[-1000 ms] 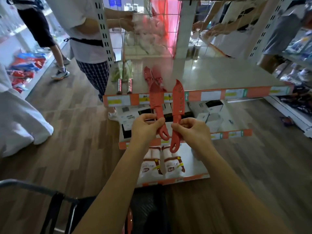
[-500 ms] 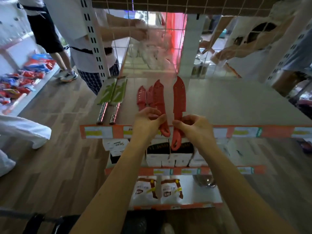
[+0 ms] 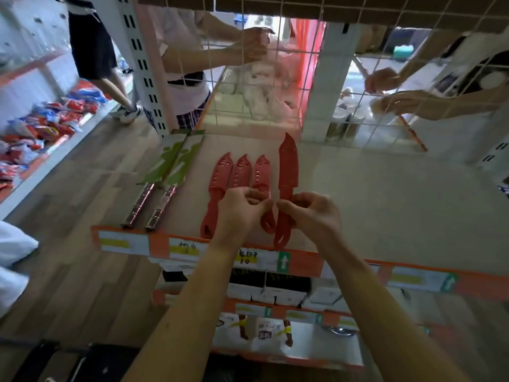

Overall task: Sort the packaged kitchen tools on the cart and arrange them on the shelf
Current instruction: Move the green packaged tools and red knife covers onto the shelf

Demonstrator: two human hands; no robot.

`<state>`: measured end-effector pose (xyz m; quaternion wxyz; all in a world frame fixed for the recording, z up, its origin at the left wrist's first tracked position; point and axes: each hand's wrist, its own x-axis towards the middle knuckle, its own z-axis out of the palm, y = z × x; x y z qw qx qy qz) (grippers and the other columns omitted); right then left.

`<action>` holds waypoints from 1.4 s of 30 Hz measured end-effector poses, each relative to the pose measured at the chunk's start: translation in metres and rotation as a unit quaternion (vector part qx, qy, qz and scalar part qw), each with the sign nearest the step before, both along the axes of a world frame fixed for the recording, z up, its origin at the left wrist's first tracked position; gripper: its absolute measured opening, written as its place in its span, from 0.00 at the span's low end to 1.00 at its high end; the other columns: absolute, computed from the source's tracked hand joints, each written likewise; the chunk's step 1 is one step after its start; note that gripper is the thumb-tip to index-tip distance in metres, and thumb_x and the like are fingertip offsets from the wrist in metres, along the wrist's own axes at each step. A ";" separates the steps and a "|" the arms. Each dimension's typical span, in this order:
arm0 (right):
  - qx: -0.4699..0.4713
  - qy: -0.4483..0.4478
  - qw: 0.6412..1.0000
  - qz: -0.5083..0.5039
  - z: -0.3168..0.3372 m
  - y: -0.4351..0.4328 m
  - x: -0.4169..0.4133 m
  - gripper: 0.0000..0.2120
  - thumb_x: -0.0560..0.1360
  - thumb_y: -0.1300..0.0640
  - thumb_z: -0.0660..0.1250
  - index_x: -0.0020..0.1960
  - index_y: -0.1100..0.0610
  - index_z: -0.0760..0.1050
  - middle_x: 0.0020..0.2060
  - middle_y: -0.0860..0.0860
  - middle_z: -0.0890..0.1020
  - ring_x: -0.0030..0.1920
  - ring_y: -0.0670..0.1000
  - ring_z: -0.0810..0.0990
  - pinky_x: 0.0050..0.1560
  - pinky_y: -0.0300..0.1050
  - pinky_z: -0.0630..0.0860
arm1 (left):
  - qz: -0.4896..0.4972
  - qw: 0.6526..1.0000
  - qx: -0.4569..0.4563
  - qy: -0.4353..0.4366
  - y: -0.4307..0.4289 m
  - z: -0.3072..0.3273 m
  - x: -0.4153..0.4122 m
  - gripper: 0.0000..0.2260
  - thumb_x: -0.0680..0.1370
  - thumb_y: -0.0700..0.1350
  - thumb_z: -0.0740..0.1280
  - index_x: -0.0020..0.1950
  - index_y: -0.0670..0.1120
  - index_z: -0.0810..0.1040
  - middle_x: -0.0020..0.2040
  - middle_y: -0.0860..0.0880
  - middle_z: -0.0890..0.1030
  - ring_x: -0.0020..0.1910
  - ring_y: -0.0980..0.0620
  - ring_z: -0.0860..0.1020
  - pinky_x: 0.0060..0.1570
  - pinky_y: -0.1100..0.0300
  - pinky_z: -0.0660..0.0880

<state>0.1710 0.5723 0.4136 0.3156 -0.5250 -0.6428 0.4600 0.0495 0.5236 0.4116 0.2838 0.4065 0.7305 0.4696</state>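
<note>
On the grey shelf (image 3: 385,205) lie two red sheathed knives (image 3: 220,175) side by side, tips pointing away from me. A third red knife (image 3: 261,172) rests right of them, and my left hand (image 3: 242,213) pinches its handle. My right hand (image 3: 311,216) grips the handle of a longer red knife (image 3: 288,166), which sits just right of the third one; its handle end overhangs the shelf's orange front edge. Whether the longer knife touches the shelf I cannot tell.
Two green-carded tools with metal handles (image 3: 170,164) lie at the shelf's left end. A wire grid (image 3: 275,78) backs the shelf, with other people's hands behind it. Boxes fill the lower shelves (image 3: 275,290). The dark cart (image 3: 82,359) is at bottom left.
Both hands moved forward over the shelf and lowered the two red knives beside the two lying there. The camera view came closer to the shelf.
</note>
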 end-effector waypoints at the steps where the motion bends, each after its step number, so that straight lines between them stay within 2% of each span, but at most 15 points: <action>1: -0.007 0.001 1.000 0.001 -0.002 0.002 -0.002 0.10 0.69 0.55 0.74 0.31 0.49 0.77 0.28 0.49 0.81 0.29 0.47 0.81 0.41 0.47 0.82 | 0.001 1.000 -0.003 0.002 0.000 -0.001 0.001 0.05 0.72 0.45 0.72 0.43 0.47 0.79 0.33 0.56 0.78 0.34 0.63 0.77 0.32 0.76 0.72; 5: -0.012 -0.022 1.000 0.005 -0.010 0.008 -0.004 0.09 0.68 0.52 0.74 0.31 0.50 0.77 0.28 0.48 0.81 0.30 0.46 0.79 0.40 0.45 0.81 | -0.007 0.998 -0.013 0.056 -0.001 -0.002 0.003 0.06 0.73 0.44 0.71 0.46 0.44 0.80 0.34 0.55 0.76 0.31 0.66 0.73 0.30 0.80 0.69; 10: -0.010 -0.045 0.999 0.003 -0.013 0.012 0.001 0.07 0.68 0.51 0.74 0.38 0.55 0.81 0.31 0.47 0.81 0.31 0.44 0.77 0.35 0.39 0.75 | -0.006 0.993 -0.034 0.117 -0.002 -0.003 0.007 0.05 0.73 0.43 0.71 0.47 0.44 0.81 0.35 0.54 0.76 0.32 0.64 0.72 0.31 0.81 0.68; 12: -0.016 -0.039 0.999 0.004 -0.013 0.012 0.003 0.06 0.68 0.52 0.74 0.35 0.53 0.80 0.30 0.46 0.80 0.32 0.45 0.78 0.38 0.41 0.76 | -0.007 0.990 -0.036 0.138 -0.003 -0.001 0.009 0.05 0.73 0.42 0.71 0.47 0.44 0.80 0.37 0.53 0.76 0.33 0.62 0.72 0.31 0.82 0.67; 15: -0.017 -0.031 0.999 -0.004 -0.013 0.012 0.005 0.09 0.68 0.53 0.74 0.31 0.50 0.77 0.31 0.47 0.81 0.35 0.48 0.80 0.44 0.45 0.79 | -0.022 0.982 -0.041 0.182 -0.006 0.001 0.013 0.05 0.73 0.41 0.70 0.48 0.43 0.79 0.42 0.49 0.80 0.38 0.58 0.73 0.35 0.77 0.67; 18: -0.017 -0.012 1.000 -0.004 -0.011 0.010 0.007 0.09 0.68 0.54 0.74 0.32 0.50 0.77 0.30 0.47 0.81 0.33 0.47 0.79 0.42 0.44 0.79 | -0.039 0.969 -0.061 0.238 -0.010 0.002 0.016 0.08 0.73 0.42 0.70 0.51 0.43 0.78 0.50 0.46 0.80 0.46 0.52 0.76 0.41 0.70 0.66; 21: -0.041 0.021 0.999 -0.003 -0.008 0.008 0.009 0.07 0.68 0.56 0.74 0.34 0.52 0.77 0.31 0.51 0.82 0.32 0.48 0.81 0.42 0.45 0.82 | -0.029 0.953 -0.080 0.291 -0.013 0.003 0.014 0.10 0.73 0.44 0.71 0.52 0.43 0.78 0.52 0.45 0.78 0.52 0.48 0.76 0.46 0.64 0.68; 25: -0.043 0.028 0.999 -0.007 -0.005 0.006 0.008 0.07 0.68 0.57 0.74 0.35 0.54 0.78 0.33 0.54 0.83 0.35 0.53 0.83 0.45 0.50 0.82 | -0.047 0.949 -0.094 0.297 -0.016 0.006 0.012 0.10 0.73 0.44 0.71 0.52 0.42 0.78 0.52 0.45 0.79 0.52 0.47 0.77 0.47 0.62 0.70; 28: -0.035 0.027 0.999 0.000 -0.002 0.005 0.008 0.06 0.68 0.57 0.74 0.35 0.54 0.78 0.34 0.54 0.83 0.36 0.53 0.84 0.45 0.50 0.82 | -0.034 0.945 -0.064 0.318 -0.018 0.008 0.008 0.09 0.74 0.46 0.69 0.52 0.44 0.80 0.50 0.46 0.80 0.50 0.48 0.77 0.46 0.61 0.71; 30: -0.033 0.024 0.999 0.002 -0.001 0.004 0.007 0.07 0.69 0.57 0.74 0.35 0.54 0.77 0.34 0.54 0.83 0.35 0.52 0.83 0.45 0.49 0.82 | -0.004 0.936 -0.044 0.349 -0.019 0.007 0.001 0.10 0.76 0.48 0.65 0.53 0.45 0.81 0.49 0.46 0.80 0.51 0.46 0.76 0.46 0.57 0.74; 32: -0.033 0.022 0.999 0.002 -0.001 0.004 0.005 0.06 0.69 0.57 0.74 0.35 0.54 0.78 0.34 0.53 0.83 0.35 0.52 0.83 0.45 0.49 0.82 | -0.012 0.924 -0.086 0.373 -0.018 0.005 -0.006 0.12 0.78 0.48 0.63 0.55 0.44 0.80 0.52 0.45 0.79 0.52 0.44 0.75 0.48 0.53 0.76; 34: -0.033 0.024 0.999 0.003 0.000 0.002 0.003 0.06 0.69 0.57 0.74 0.35 0.54 0.78 0.34 0.53 0.83 0.35 0.52 0.83 0.45 0.50 0.82 | -0.030 0.920 -0.119 0.373 -0.019 0.003 -0.008 0.12 0.78 0.45 0.62 0.57 0.41 0.79 0.55 0.44 0.77 0.53 0.43 0.76 0.52 0.52 0.75; 39: -0.030 0.019 0.999 0.004 0.001 0.000 0.002 0.06 0.69 0.57 0.74 0.36 0.54 0.78 0.35 0.54 0.83 0.36 0.52 0.84 0.45 0.49 0.82 | -0.026 0.927 -0.084 0.365 -0.020 -0.001 -0.009 0.11 0.77 0.34 0.61 0.56 0.39 0.80 0.54 0.42 0.78 0.51 0.43 0.77 0.51 0.55 0.75; 42: -0.028 0.008 1.000 0.003 0.001 0.001 0.000 0.06 0.69 0.56 0.74 0.36 0.54 0.78 0.36 0.54 0.83 0.37 0.52 0.84 0.46 0.49 0.82 | -0.017 0.930 -0.071 0.359 -0.021 -0.001 -0.009 0.13 0.76 0.33 0.61 0.57 0.40 0.80 0.54 0.42 0.78 0.51 0.43 0.78 0.51 0.58 0.74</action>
